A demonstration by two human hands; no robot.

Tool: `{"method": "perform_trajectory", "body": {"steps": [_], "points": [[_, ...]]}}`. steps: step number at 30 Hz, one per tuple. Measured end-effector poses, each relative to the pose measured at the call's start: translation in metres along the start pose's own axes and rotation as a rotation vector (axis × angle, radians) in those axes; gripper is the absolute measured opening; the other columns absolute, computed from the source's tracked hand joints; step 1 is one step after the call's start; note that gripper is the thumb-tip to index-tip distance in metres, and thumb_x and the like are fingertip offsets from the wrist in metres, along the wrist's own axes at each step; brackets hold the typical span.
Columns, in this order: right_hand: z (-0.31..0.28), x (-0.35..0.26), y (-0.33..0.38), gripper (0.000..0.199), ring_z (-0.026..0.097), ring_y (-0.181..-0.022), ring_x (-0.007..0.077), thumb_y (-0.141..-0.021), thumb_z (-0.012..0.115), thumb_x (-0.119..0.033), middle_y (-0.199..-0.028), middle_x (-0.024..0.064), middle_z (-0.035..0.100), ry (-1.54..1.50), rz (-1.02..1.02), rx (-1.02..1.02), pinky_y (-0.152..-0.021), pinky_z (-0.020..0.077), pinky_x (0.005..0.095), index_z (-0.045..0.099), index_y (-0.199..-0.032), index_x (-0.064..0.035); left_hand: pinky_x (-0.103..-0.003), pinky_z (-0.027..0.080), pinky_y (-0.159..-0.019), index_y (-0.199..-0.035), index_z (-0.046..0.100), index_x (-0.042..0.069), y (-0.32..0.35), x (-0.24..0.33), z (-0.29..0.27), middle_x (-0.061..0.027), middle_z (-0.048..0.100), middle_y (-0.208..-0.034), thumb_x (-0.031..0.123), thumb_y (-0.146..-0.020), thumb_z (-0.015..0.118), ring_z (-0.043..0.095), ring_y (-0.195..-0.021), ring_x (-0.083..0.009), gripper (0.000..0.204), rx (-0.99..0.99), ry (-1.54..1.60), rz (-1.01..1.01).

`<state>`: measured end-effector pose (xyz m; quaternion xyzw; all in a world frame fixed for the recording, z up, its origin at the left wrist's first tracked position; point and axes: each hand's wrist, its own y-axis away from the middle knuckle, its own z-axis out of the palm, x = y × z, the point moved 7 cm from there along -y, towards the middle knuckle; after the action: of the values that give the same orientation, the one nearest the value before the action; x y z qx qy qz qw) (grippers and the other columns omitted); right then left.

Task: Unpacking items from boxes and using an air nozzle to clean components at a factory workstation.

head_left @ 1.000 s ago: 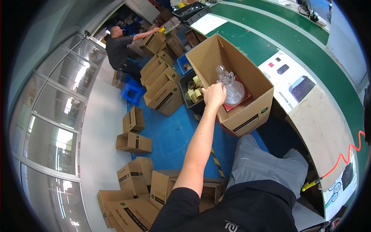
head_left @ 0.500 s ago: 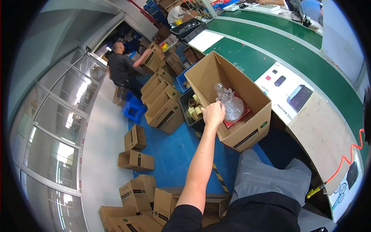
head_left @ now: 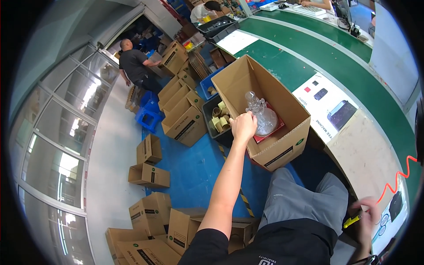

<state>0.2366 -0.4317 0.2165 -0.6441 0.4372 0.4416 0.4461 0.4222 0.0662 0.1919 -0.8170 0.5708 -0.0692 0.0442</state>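
Note:
A tall open cardboard box (head_left: 282,150) stands in front of me, against the green-topped table. My left hand (head_left: 244,126) is closed over its near-left rim, knuckles up. Inside, a clear glass vessel (head_left: 265,120), round-bodied with a narrow knobbed neck, rests on a flat red box (head_left: 270,136). At the lower right my right hand (head_left: 371,213) is smeared by motion. It is at the yellow tool (head_left: 351,221) on the red coiled hose (head_left: 394,180); whether its fingers have closed on the tool is unclear.
A dark bin (head_left: 213,131) of cardboard tubes stands left of the box. Open cartons (head_left: 183,123) line the blue floor (head_left: 185,165), more lie near my left elbow. A co-worker (head_left: 136,64) stands by cartons at the back left. Printed sheets (head_left: 329,106) lie on the table (head_left: 282,62).
My right hand has come into view at the yellow tool. My left hand stays on the box rim. The co-worker at the back has lowered an arm, and the view has shifted slightly.

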Motion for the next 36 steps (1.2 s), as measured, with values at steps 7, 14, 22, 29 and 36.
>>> {"method": "perform_trajectory", "body": {"steps": [7, 14, 22, 29, 36], "points": [[-0.011, 0.172, 0.089, 0.011, 0.054, -0.069, 0.0152, -0.096, 0.057, -0.007, -0.079, 0.0081, 0.058, 0.43, 0.43, 0.375, -0.065, 0.0448, 0.0278, 0.061, -0.098, 0.0035, -0.058, 0.042, -0.09, -0.093, 0.069, 0.008, -0.01, 0.041, 0.016, -0.0146, 0.073, -0.09, 0.028, -0.092, 0.057, 0.07, -0.087, -0.0344, 0.024, 0.024, 0.129, 0.108], [0.01, 0.181, 0.086, 0.015, 0.058, -0.086, 0.0218, -0.093, 0.059, -0.004, -0.099, 0.0119, 0.054, 0.488, 0.341, 0.322, -0.076, 0.0473, 0.0302, 0.057, -0.107, 0.0015, -0.058, 0.041, -0.092, -0.093, 0.07, 0.008, -0.011, 0.034, 0.015, -0.0147, 0.073, -0.09, 0.029, -0.092, 0.057, 0.07, -0.088, -0.035, 0.024, 0.011, 0.125, 0.084], [0.009, 0.194, 0.071, 0.016, 0.056, -0.096, 0.0353, -0.084, 0.065, -0.003, -0.102, 0.0161, 0.056, 0.735, 0.197, 0.133, -0.086, 0.0466, 0.0399, 0.058, -0.098, 0.002, -0.058, 0.039, -0.1, -0.099, 0.073, 0.012, -0.01, 0.031, 0.015, -0.0151, 0.073, -0.093, 0.033, -0.093, 0.056, 0.069, -0.094, -0.0355, 0.027, -0.029, 0.138, 0.043], [0.027, 0.194, 0.069, 0.011, 0.057, -0.097, 0.0357, -0.086, 0.063, -0.005, -0.099, 0.0165, 0.059, 0.653, 0.25, 0.085, -0.085, 0.0471, 0.0424, 0.059, -0.095, 0.0005, -0.06, 0.038, -0.1, -0.098, 0.072, 0.011, -0.009, 0.035, 0.01, -0.0148, 0.073, -0.093, 0.032, -0.093, 0.056, 0.069, -0.094, -0.0356, 0.026, -0.028, 0.15, 0.05], [0.03, 0.169, 0.058, 0.012, 0.057, -0.097, 0.0335, -0.085, 0.065, -0.008, -0.094, 0.0153, 0.061, 0.708, 0.23, 0.04, -0.086, 0.0455, 0.0406, 0.062, -0.093, 0.0003, -0.061, 0.037, -0.102, -0.096, 0.072, 0.012, -0.012, 0.025, 0.016, -0.0151, 0.073, -0.092, 0.031, -0.092, 0.056, 0.069, -0.091, -0.0355, 0.025, -0.012, 0.185, 0.041]]}}
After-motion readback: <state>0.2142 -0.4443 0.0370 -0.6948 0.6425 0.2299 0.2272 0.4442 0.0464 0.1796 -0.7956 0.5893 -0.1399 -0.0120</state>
